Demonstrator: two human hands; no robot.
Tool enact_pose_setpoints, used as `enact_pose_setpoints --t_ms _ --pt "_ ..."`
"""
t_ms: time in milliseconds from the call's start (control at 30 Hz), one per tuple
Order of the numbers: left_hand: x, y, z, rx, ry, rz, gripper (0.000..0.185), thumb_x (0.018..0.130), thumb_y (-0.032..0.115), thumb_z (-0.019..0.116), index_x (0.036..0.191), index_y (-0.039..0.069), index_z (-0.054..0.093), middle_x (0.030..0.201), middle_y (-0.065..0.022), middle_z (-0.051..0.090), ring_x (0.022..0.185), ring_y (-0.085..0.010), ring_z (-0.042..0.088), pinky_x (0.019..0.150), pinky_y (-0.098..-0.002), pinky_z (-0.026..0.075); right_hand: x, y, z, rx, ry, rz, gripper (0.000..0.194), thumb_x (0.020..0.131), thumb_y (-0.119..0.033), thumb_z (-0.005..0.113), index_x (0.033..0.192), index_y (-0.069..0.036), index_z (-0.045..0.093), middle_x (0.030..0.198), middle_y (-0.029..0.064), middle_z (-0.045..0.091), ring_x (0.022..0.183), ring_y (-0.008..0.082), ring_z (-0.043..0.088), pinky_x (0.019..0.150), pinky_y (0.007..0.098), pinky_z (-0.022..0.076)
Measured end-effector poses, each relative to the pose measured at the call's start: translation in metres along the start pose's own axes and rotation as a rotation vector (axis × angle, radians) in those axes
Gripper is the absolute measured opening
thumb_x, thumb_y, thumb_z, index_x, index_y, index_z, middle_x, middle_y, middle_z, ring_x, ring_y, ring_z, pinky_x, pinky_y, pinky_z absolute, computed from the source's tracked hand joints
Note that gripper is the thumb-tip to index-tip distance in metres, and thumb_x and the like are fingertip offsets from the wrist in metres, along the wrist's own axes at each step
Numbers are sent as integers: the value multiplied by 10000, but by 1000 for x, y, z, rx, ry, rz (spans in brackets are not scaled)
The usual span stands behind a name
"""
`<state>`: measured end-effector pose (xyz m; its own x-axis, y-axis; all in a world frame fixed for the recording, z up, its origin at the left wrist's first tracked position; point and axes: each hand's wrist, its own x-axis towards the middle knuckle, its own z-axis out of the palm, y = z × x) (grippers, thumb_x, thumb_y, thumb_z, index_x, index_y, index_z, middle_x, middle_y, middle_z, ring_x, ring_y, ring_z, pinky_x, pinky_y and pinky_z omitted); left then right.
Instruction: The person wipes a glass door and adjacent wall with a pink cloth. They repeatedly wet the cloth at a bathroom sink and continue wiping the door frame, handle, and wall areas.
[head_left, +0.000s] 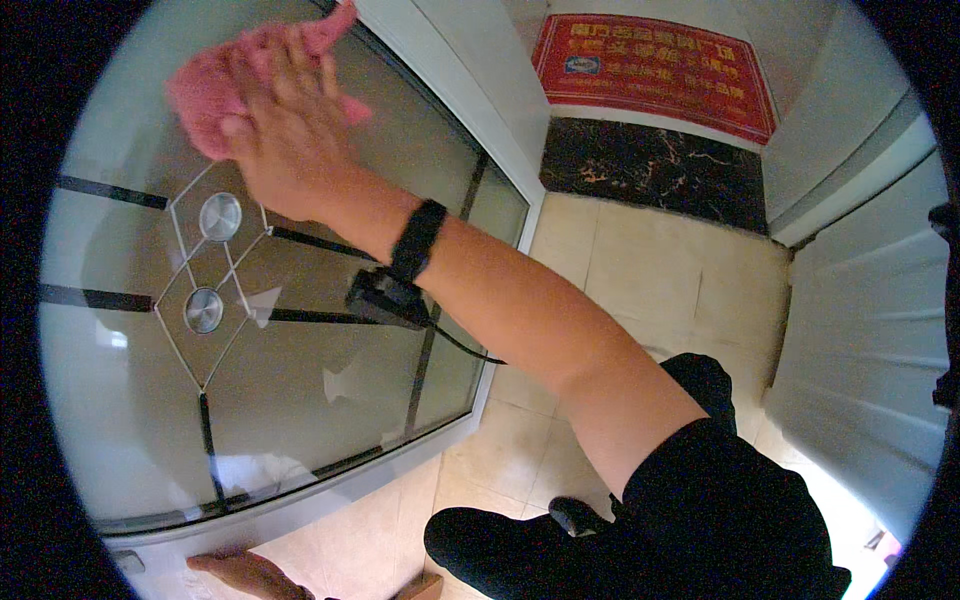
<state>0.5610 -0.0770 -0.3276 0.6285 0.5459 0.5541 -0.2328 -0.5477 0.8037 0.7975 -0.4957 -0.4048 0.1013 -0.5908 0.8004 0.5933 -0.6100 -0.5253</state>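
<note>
My right hand (289, 127) presses a pink cloth (202, 82) against the glass panel (300, 390) of a white-framed door, fingers spread over the fabric. On that wrist is a black band (420, 240); a small black device (386, 298) with a cable hangs beneath it. Below the cloth, the glass carries a pattern of thin metal lines with two round, shiny discs, the upper disc (220, 217) and the lower disc (204, 310). At the bottom left, my left hand (251, 576) rests at the edge of the white door frame (322, 491); its grip is partly hidden.
Beige floor tiles (637, 262) lie beside the door. Beyond a dark marbled threshold (652, 169) is a red mat (652, 75) bearing writing. A pale panel (862, 315) stands on the right. My dark-clothed legs (510, 544) show at the bottom.
</note>
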Motion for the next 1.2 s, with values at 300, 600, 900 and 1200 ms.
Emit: enact_pose_setpoints --t_ms 300,600,900,1200 --pt "10 -19 -3 195 106 172 669 1127 448 288 1600 -23 237 1649 -215 279 1496 -317 339 1260 -416 227 -329 181 -133 -352 -92 1114 294 976 -189 523 1179 -5 630 1281 216 612 1241 422 529 1114 537 357" --pt "-5 7 18 116 225 -78 527 1140 256 286 1585 -25 275 1611 -201 367 1441 -302 422 1245 -372 273 -109 -24 -39 69 -20 251 193 903 -124 581 1071 -55 647 1304 253 574 1298 487 466 1113 628 329" --pt "10 -9 5 105 219 -41 543 1139 291 281 1564 -44 323 1565 -219 434 1393 -330 485 1249 -362 261 -293 56 -98 90 -152 974 367 1075 -313 399 1311 -48 492 1296 141 512 1266 304 481 1094 440 381" --pt "-1 -2 14 124 256 74 507 1096 193 363 1527 -74 372 1539 -252 452 1421 -348 458 1215 -396 343 -255 -25 -73 69 -145 797 245 1016 -147 479 1234 -34 495 1203 157 511 1159 333 495 1042 484 397"
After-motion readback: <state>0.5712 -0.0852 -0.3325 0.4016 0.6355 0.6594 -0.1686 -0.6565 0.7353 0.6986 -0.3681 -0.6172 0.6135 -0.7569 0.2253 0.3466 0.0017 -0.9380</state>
